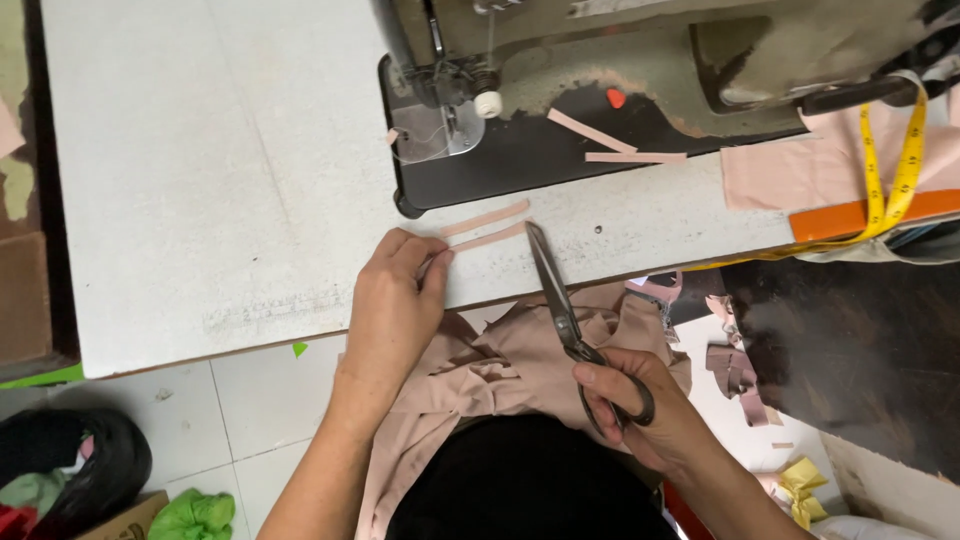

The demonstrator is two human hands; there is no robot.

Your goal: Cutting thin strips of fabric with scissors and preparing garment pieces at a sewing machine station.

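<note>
Down on the floor at lower left, a black bag point(95, 465) gapes open with green and red cloth bunched inside, and a cardboard box point(125, 520) beside it shows only a corner, contents unseen. Up on the white worktop point(200, 200), the left hand point(395, 305) presses its fingertips flat on the end of a pink fabric strip point(490, 237), fingers close together. A second pink strip point(487, 217) lies just above it, parallel. The right hand point(640, 410) grips the scissors point(565, 315) through the handle loops, blades nearly closed as far as I can tell, tip right at the far end of the held strip. Two more strips point(610, 140) rest on the sewing machine point(600, 80) bed, so four strips in all. Pink fabric point(500, 365) is heaped in the lap under both hands. A yellow tape measure point(890, 170) loops over at right, above an orange edge. Pink scraps point(735, 370) litter the floor to the right
</note>
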